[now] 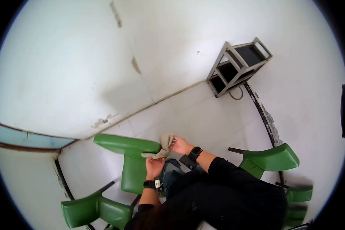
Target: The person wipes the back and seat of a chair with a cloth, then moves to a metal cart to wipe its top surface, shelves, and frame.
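A beige cloth (165, 145) lies bunched against the right end of a green chair's backrest (128, 144). My right hand (180, 145) grips the cloth's right side with curled fingers. Lower down, my left hand (154, 167) has its fingertips closed on the cloth's lower edge, over the green seat (134, 176). Dark bands with small devices sit on both wrists.
To the lower left stands another green chair (82, 210), and a third green chair (272, 158) is on the right. More green seats (299, 194) show behind it. A metal-framed shelf cart (237, 67) stands by the far wall's corner. Pale tiles cover the floor (191, 115).
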Motion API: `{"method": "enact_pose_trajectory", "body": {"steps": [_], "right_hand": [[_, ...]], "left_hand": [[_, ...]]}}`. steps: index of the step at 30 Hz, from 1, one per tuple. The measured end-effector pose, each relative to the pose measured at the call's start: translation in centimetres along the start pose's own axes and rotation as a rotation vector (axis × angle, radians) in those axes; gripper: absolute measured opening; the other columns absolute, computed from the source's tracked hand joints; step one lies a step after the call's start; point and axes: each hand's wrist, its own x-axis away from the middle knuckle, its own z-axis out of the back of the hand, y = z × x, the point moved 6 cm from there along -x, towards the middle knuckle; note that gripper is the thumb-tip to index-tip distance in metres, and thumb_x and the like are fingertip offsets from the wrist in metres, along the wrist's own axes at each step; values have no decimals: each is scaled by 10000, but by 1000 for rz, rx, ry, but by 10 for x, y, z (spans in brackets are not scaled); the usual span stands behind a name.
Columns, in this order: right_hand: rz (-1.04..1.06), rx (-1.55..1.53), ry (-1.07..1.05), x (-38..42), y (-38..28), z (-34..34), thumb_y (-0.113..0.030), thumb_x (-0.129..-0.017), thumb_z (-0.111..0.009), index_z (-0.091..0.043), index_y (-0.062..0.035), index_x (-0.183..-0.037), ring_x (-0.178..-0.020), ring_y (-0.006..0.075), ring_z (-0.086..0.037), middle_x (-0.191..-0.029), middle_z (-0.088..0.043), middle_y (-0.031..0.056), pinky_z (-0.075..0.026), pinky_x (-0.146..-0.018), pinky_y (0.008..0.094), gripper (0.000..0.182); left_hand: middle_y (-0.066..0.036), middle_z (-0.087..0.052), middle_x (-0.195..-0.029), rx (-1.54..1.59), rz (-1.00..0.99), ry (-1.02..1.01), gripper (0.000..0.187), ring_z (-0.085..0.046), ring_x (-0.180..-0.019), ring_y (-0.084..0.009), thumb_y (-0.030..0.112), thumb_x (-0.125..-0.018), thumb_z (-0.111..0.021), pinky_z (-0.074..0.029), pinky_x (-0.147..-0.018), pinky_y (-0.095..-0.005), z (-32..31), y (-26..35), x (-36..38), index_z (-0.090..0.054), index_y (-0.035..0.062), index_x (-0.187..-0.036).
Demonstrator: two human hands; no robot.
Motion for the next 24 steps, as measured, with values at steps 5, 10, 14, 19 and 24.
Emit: {"method": "enact_pose_trajectory", "body": {"steps": [5, 10, 14, 19, 24], "right_hand": [[105, -12, -316, 74, -81, -20, -261, -857, -358, -460, -54, -1002, -957, 220, -455, -1020, -484, 81, -349, -872, 369, 272], [256, -45, -222, 130, -161, 51, -257, -856, -358, -444, -49, -1024, -973, 221, -450, -1039, -472, 78, -344, -875, 373, 281], [408, -239, -80, 157, -199, 125, -231, -845, -363, -442, -42, -1020, -966, 226, -452, -1037, -467, 86, -348, -867, 369, 269], [543, -376, -37, 203, -236, 169, -191, -822, -400, -448, -39, -977, -940, 224, -450, -988, -469, 83, -363, -834, 353, 222], [598, -564, 141, 226, -282, 213, -161, -797, -445, -446, -28, -918, -872, 212, -440, -944, -464, 84, -371, -786, 335, 179]], "left_hand": [[-73, -530, -891, -309, -152, -114, 167, -476, -906, -219, 196, -719, -439, -354, -824, -358, -88, -35, -27, -503, 70, -809], [-80, -513, -926, -495, -117, -65, 156, -460, -905, -219, 183, -707, -447, -334, -843, -369, -147, -114, -81, -476, 75, -817], [-73, -509, -797, -493, 56, -104, 139, -471, -809, -216, 183, -717, -449, -361, -774, -361, -153, -190, -127, -469, 73, -799], [-85, -516, -759, -714, 206, -66, 135, -487, -803, -226, 179, -735, -441, -382, -759, -350, -182, -257, -173, -467, 52, -773], [-106, -501, -784, -797, 295, -107, 166, -484, -783, -236, 166, -740, -442, -406, -723, -338, -202, -310, -228, -480, 20, -810]]}}
